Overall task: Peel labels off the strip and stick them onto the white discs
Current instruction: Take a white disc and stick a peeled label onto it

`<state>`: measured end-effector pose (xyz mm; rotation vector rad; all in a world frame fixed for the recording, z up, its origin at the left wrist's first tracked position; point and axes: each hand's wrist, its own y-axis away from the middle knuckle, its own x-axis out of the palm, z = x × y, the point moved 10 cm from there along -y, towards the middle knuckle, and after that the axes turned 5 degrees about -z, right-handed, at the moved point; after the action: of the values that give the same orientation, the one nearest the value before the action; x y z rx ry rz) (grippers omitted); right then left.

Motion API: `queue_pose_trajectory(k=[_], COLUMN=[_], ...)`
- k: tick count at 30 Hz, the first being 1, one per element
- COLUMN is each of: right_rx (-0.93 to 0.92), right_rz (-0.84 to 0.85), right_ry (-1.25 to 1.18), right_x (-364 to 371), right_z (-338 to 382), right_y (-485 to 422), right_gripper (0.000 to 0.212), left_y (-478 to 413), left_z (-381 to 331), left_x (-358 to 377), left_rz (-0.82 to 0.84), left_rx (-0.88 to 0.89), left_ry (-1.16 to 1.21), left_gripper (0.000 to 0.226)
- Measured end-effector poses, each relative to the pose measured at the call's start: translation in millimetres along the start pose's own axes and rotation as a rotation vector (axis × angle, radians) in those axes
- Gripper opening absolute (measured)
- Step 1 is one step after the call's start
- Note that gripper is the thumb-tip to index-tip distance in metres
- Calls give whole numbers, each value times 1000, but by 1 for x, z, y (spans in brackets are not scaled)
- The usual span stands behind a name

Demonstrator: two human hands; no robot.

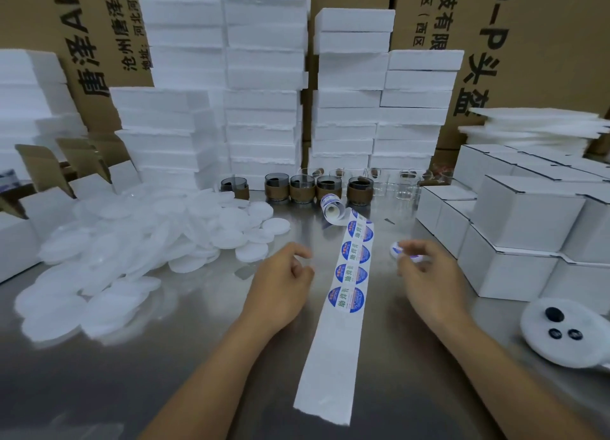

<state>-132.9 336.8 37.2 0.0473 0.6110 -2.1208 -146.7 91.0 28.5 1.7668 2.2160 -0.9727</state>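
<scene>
A white backing strip (333, 367) runs down the middle of the steel table, with several round blue-and-white labels (346, 299) on its far half and a curled roll end (332, 208). A big heap of plain white discs (138, 238) lies to the left. My left hand (280, 294) hovers left of the strip with loosely curled fingers, holding nothing. My right hand (425, 274) is right of the strip, its fingertips pinching a labelled white disc (397, 249), blurred by motion.
Dark jars with brown sleeves (302, 188) and clear glass cups (402, 185) line the back. White cartons (525, 241) stack at the right, foam blocks (264, 93) behind. A white foam disc with black caps (564, 332) sits at lower right.
</scene>
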Motion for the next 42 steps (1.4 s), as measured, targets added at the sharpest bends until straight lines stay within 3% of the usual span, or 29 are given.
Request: queue_pose_trajectory(k=[6,9,12,22,26,30,34,38,42], right_rx=[-201,-245,-269,-273,-267,-258,-265,-239,-35], right_rz=[115,135,146,157,164,184,197,185,189], right_ry=[14,-1,17,32,36,51,74,41,-219], right_x=[11,14,16,16,16,17,17,14,17], right_z=[25,29,31,31,34,35,39,38,31], right_y=[23,24,24,25,28,30,31,29,27], right_gripper=[22,22,21,20,21,18,16,18,9], left_y=[-14,-20,-20,-11,-11,-15,-16,-13,5], left_z=[24,44,60,45,42,48,48,19,-35], left_x=[-31,-35,-34,-50,-50,-41,-27,-37,-33], left_rz=[-168,-82,20,-134,-170,-102,-3,-154,-262], left_rx=[26,-67,-131,-140,-89,-99,-71,50,285], left_ry=[-408,-585,-681,-460,-445,-522,-534,-436,-187], left_gripper=[34,46,44,14,12,47,47,52,61])
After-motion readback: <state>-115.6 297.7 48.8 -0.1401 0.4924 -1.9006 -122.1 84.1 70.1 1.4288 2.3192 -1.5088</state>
